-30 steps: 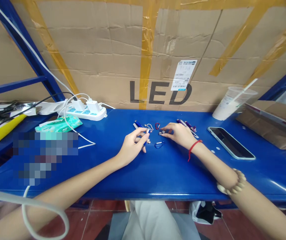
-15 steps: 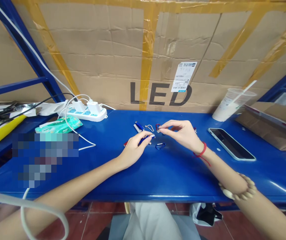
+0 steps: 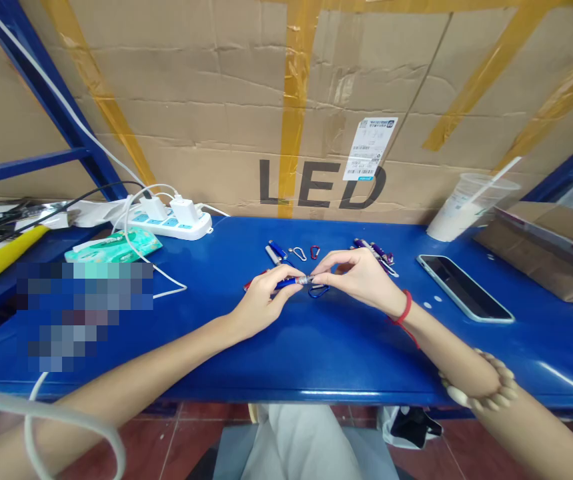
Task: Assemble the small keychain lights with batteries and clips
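Observation:
My left hand (image 3: pixel 266 293) is closed round a slim blue tube (image 3: pixel 289 283) that looks like a mini flashlight, its silver ringed end pointing right. At that end, the thumb and forefinger of my right hand (image 3: pixel 359 277) pinch a small silver end piece (image 3: pixel 311 279), partly covered by the fingertips. Just below them a blue carabiner (image 3: pixel 319 291) lies on the table. Behind the hands are a silver carabiner (image 3: pixel 299 253), a red carabiner (image 3: pixel 315 252) and a blue tube (image 3: pixel 278 249) beside a silver one (image 3: pixel 271 255). Something red shows partly behind my left hand.
Several purple tubes (image 3: pixel 373 250) lie beyond my right hand. To the right are a phone (image 3: pixel 466 288), a drink cup (image 3: pixel 453 213) and a cardboard box (image 3: pixel 536 260). A power strip (image 3: pixel 186 229), a tissue pack (image 3: pixel 116 247) and loose cables are on the left.
My right hand has moved left and down, bringing the small silver piece to the end of the blue tube. The red carabiner and the purple tubes now show more fully.

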Motion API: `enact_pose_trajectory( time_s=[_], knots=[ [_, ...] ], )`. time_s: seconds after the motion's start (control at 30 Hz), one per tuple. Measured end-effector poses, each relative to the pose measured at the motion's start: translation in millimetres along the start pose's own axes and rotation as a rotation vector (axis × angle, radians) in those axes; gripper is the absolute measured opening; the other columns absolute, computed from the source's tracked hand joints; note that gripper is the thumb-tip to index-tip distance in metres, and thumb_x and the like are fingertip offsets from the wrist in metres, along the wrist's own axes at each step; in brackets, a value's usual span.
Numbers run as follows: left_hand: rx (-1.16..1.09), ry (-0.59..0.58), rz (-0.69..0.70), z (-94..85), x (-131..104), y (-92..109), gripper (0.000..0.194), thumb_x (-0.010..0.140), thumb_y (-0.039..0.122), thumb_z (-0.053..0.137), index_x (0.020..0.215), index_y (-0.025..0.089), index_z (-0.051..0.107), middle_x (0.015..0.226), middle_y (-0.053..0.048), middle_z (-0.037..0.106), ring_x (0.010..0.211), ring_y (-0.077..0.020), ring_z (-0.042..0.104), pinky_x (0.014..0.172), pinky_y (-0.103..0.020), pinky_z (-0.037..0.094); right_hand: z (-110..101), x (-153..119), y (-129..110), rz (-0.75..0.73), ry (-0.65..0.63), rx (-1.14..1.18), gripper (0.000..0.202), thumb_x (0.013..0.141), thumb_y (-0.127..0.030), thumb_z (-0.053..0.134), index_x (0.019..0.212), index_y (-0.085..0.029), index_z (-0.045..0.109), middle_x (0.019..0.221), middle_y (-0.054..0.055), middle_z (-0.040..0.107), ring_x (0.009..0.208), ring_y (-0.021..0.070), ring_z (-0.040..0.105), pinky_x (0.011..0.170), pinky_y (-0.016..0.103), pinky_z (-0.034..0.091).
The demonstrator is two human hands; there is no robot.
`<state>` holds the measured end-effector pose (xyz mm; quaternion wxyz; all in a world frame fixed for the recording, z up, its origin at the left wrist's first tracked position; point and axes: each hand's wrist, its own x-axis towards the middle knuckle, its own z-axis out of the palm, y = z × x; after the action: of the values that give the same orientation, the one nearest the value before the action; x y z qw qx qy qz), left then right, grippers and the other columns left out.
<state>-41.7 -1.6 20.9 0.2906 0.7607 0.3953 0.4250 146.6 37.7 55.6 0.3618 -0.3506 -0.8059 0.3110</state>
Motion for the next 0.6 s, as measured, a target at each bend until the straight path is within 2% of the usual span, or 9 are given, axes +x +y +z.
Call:
enact_pose_trajectory(
  time_s=[0.13,0.27,0.43,0.6],
  knots=[
    [0.088,0.004,0.07,1.1,-2.1,0.3,0.015,0.086,0.023,0.047,0.093,0.015,0.057,0.089,-0.003,0.066,0.084,-0.0141,0.061,0.074,-0.022,0.047,2.0,-3.3,-5.1,-0.058,0.003,-0.082,0.02,0.071,-0.034,0.068,0.064,-0.016,0.069,0.066,0.004,0.067,0.059,0.0124,0.059,0.052,0.023,0.044],
    [0.168,0.036,0.1,1.7,-4.1,-2.0,0.012,0.086,0.02,0.046,0.091,0.016,0.056,0.087,-0.003,0.066,0.08,-0.0134,0.062,0.072,-0.022,0.047,10.2,-7.6,-6.9,-0.084,0.082,-0.121,0.018,0.071,-0.031,0.067,0.061,-0.016,0.067,0.062,0.003,0.065,0.055,0.0103,0.054,0.049,0.021,0.041],
    [0.251,0.09,0.175,1.6,-4.9,-5.8,0.01,0.084,0.016,0.048,0.09,0.015,0.057,0.087,-0.004,0.067,0.083,-0.0144,0.063,0.075,-0.023,0.048,18.4,-11.3,-7.2,0.057,0.122,-0.096,0.023,0.069,-0.036,0.067,0.063,-0.014,0.068,0.057,0.003,0.064,0.048,0.0096,0.051,0.044,0.021,0.039],
    [0.26,0.089,0.227,1.6,-1.2,-9.7,0.005,0.083,0.015,0.051,0.085,0.016,0.056,0.087,-0.004,0.067,0.083,-0.0147,0.063,0.075,-0.023,0.048,15.3,-6.9,-5.8,0.194,0.012,0.045,0.031,0.067,-0.043,0.068,0.063,-0.012,0.069,0.056,0.004,0.064,0.046,0.0092,0.05,0.04,0.02,0.039]
  ],
)
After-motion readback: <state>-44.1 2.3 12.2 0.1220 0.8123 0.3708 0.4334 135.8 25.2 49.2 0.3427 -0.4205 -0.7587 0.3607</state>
